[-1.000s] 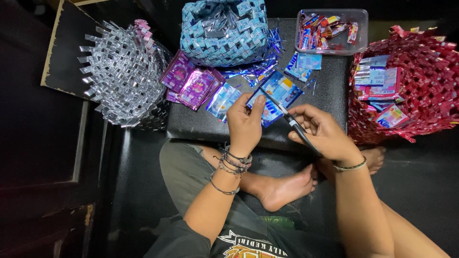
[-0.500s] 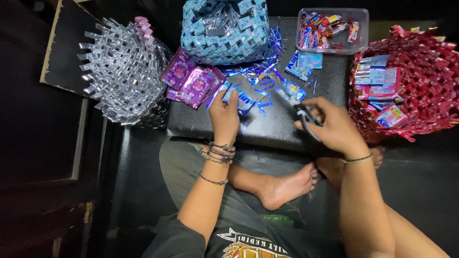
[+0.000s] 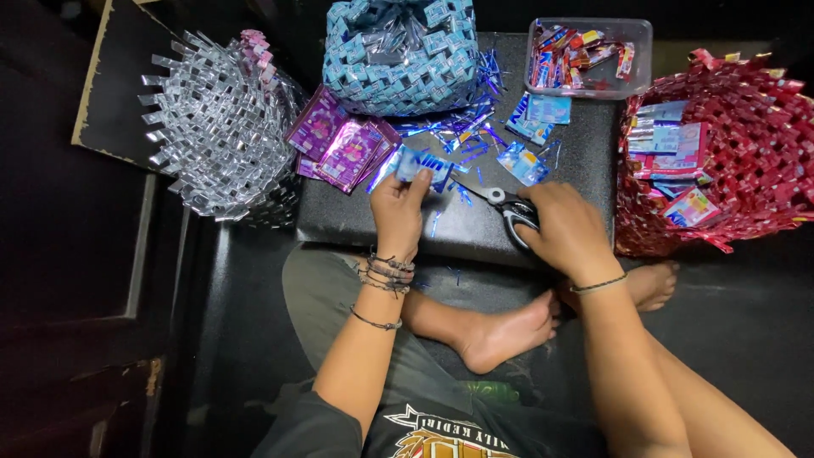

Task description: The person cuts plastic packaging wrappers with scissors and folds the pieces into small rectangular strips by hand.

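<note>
My left hand point(image 3: 398, 212) pinches a blue foil wrapper point(image 3: 421, 164) at the near edge of a pile of purple wrappers point(image 3: 339, 144) on a low black table point(image 3: 458, 229). My right hand point(image 3: 570, 229) grips a pair of scissors point(image 3: 507, 206), blades lying flat on the table and pointing left. Thin blue foil trimmings point(image 3: 462, 136) are scattered between the two hands. Loose blue wrappers point(image 3: 530, 144) lie just beyond the scissors.
A woven blue basket point(image 3: 398, 55) stands at the table's far edge. A woven silver basket point(image 3: 216, 127) sits at left and a red one point(image 3: 729, 144) holding wrappers at right. A clear tub point(image 3: 589, 55) holds red wrappers. My bare feet point(image 3: 509, 331) rest under the table.
My left hand moved left with the blue wrapper toward the purple pile. My right hand lowered the scissors from beside the wrapper down onto the table.
</note>
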